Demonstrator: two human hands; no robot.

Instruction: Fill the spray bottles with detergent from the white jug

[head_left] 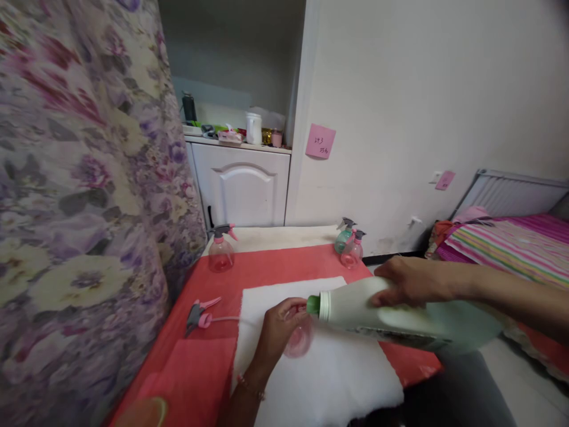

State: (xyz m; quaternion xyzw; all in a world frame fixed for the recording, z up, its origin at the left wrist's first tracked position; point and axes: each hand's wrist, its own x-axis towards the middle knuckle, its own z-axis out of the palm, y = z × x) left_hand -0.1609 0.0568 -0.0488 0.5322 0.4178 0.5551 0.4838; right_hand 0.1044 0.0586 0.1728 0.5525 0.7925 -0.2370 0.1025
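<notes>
My right hand [406,281] grips a large pale green jug [355,305], tilted almost level with its green spout pointing left. The spout's end is at the mouth of a clear pink spray bottle [299,343]. Around that bottle's neck my left hand [282,323] is closed. The bottle is over a white cloth [329,379]; whether it rests on it I cannot tell. Left of the cloth lies a grey and pink spray head [202,319], its tube reaching toward my left hand. Whether liquid is flowing from the spout is too small to tell.
A pink spray bottle [221,255] stands at the back left of the red-covered table [267,267]. At the back right are a green spray bottle [342,240] and another pink spray bottle [352,255]. A floral curtain [89,207] hangs at the left. A blurred round object [142,412] is at the near left.
</notes>
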